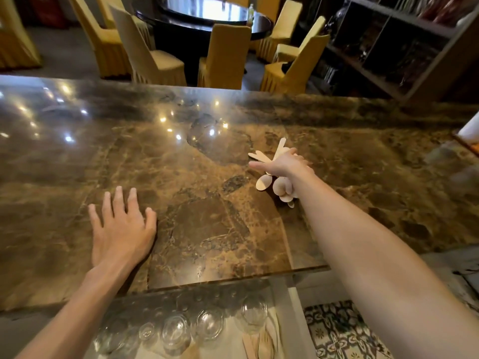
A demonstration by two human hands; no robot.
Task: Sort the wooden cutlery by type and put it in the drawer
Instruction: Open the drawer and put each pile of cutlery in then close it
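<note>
Nearest, below the counter edge, an open drawer (282, 320) holds upturned glasses (207, 325) in a row, and beside them, at its right end, a few wooden pieces (261, 343) lie with their long axes running away from the viewer; a fork's tines point nearer. The left hand (121, 229) rests flat on the marble counter (181, 177), fingers spread, holding nothing. Farther out and to the right, the right hand (282, 164) lies over a bundle of cutlery (272, 174) on the counter. Its thumb sticks out to the left; whether the fingers have closed on the bundle I cannot tell. The pieces fan out, long axes roughly near-to-far: spoon bowls point toward the viewer, handle ends point away and leftward. Beyond the counter stand yellow-covered chairs (223, 58) around a dark round table (207, 19), and shelves (388, 47) at right. No writing is readable.
</note>
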